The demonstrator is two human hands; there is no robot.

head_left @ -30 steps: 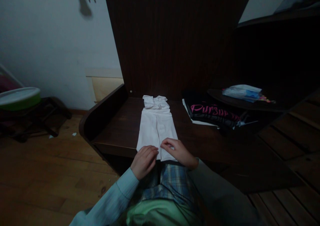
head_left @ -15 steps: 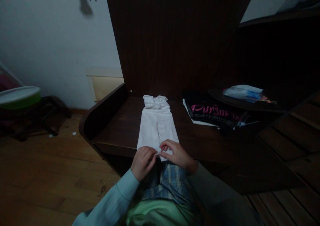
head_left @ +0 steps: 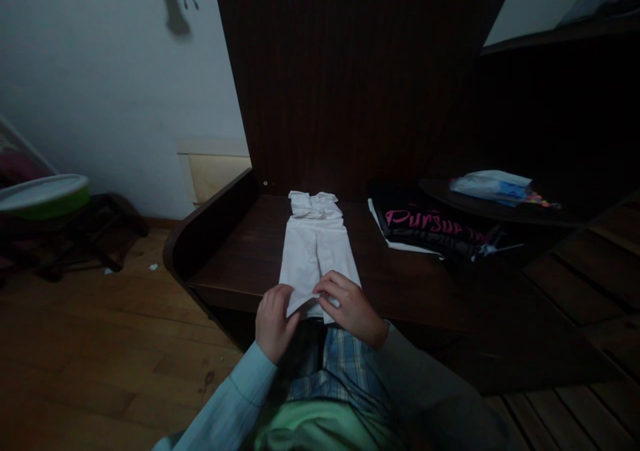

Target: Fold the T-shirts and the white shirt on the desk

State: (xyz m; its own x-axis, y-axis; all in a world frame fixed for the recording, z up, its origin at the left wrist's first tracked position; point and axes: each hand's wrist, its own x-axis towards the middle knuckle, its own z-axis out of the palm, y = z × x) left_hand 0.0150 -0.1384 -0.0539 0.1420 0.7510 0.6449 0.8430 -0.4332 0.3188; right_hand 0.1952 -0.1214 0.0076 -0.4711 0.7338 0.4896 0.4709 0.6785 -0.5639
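Note:
A white garment (head_left: 316,248), folded into a long narrow strip, lies on a dark wooden surface (head_left: 240,264) and runs away from me. My left hand (head_left: 273,321) grips its near left corner, with the corner turned up over the fingers. My right hand (head_left: 349,306) pinches the near edge just right of the middle, fingers curled onto the cloth. The two hands almost touch. Both wrists wear pale blue sleeves. A plaid cloth (head_left: 340,371) lies in my lap below the hands.
A folded black shirt with pink lettering (head_left: 430,228) lies to the right of the white garment. Behind it a plastic packet (head_left: 493,186) rests on a round dark tray. A dark wooden panel rises behind. At far left a green-and-white basin (head_left: 43,196) sits on a stool.
Both hands have slid to the garment's near edge and closed on it. The near left corner is now lifted and turned over my left fingers. The view has shifted slightly.

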